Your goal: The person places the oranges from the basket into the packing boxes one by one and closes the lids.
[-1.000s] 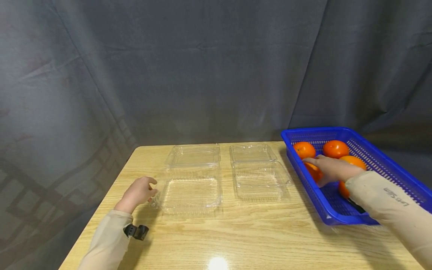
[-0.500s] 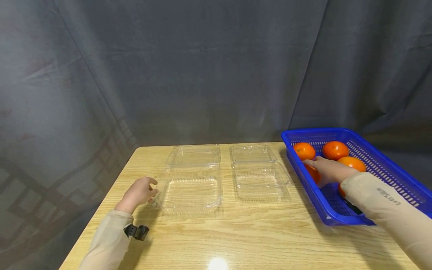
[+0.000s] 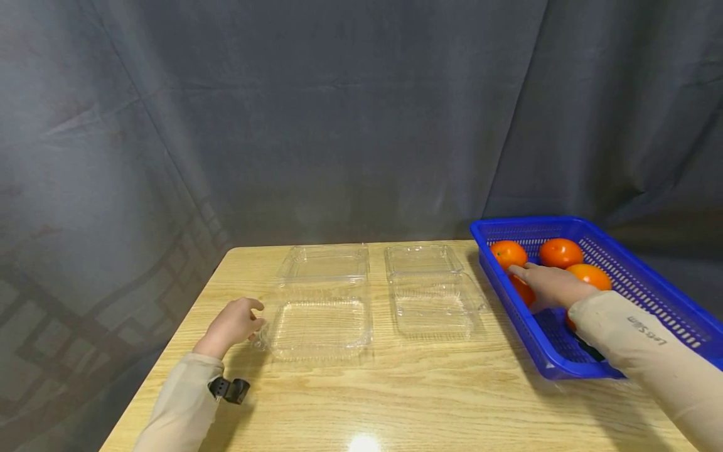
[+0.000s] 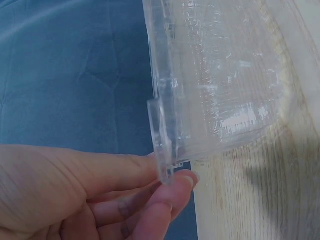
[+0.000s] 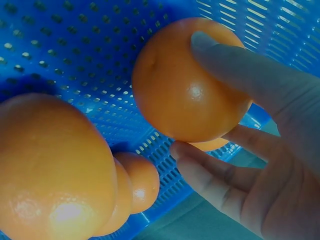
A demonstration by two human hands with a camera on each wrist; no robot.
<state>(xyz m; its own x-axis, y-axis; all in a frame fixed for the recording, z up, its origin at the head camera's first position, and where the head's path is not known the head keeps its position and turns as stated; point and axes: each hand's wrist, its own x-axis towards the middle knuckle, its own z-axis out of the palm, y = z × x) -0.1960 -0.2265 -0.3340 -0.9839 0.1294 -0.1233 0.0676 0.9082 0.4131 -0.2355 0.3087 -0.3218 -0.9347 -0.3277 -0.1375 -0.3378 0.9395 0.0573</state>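
Note:
My left hand (image 3: 233, 325) pinches the corner tab of a clear plastic clamshell container (image 3: 322, 323) at the table's left side. The left wrist view shows the tab between thumb and fingertips, with the container's ribbed wall (image 4: 235, 95) beyond. Inside the blue basket (image 3: 533, 333) on the right, my right hand (image 3: 556, 287) grips an orange (image 5: 185, 85) near the basket's left wall. Its thumb lies across the fruit and the fingers are on the opposite side. Several other oranges sit around that hand, one large orange (image 5: 50, 170) close by in the right wrist view.
A second, smaller clear clamshell (image 3: 435, 307) lies with its lid back, between the larger container and the basket. Both stand on a wooden table (image 3: 316, 402). A grey curtain (image 3: 339, 125) hangs behind the table's far edge.
My right forearm has shifted slightly left, with the hand still gripping the orange near the basket wall. My left hand keeps its pinch on the container tab.

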